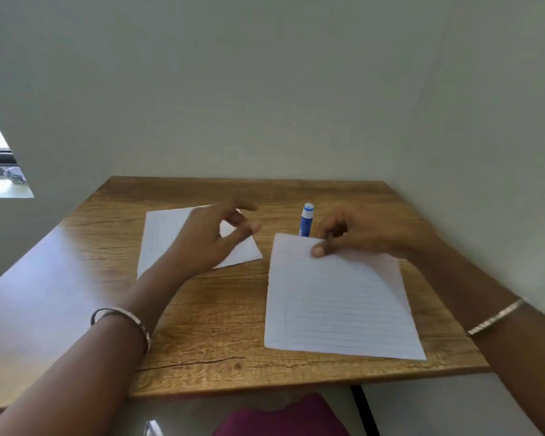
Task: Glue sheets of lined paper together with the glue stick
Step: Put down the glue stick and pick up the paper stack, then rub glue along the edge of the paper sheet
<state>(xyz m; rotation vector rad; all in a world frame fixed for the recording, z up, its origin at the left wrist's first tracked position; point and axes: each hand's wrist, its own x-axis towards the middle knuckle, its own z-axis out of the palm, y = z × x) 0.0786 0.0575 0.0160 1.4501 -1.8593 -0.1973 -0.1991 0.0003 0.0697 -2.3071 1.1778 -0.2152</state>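
Two sheets of lined paper lie on the wooden table [221, 325], well apart and not yet joined. The left sheet [161, 234] lies flat at the far left, turned slightly askew, its long axis running roughly away from the person. The left hand [208, 237] hovers over this sheet's right part with fingers loosely curled, thumb and forefinger close to one another, holding nothing that can be seen. The glue stick [306, 220] stands upright between the two hands, just beyond the far edge of the nearer sheet; its long axis is vertical, with the blue-ringed end, taken to be the cap, uppermost. No hand touches it. The right sheet [337, 306] lies lengthwise towards the person, ruled lines running across. The right hand [353, 234] pinches its far edge, the thumb [318, 250] on top and the remaining fingers curled behind; the far right portion appears raised slightly off the table. Assessment: the work is at the preparation stage, positioning paper, with no glue applied as far as can be told. The next move calls for taking up the glue stick, uncapping it, and coating one sheet before the other is laid squarely on it.
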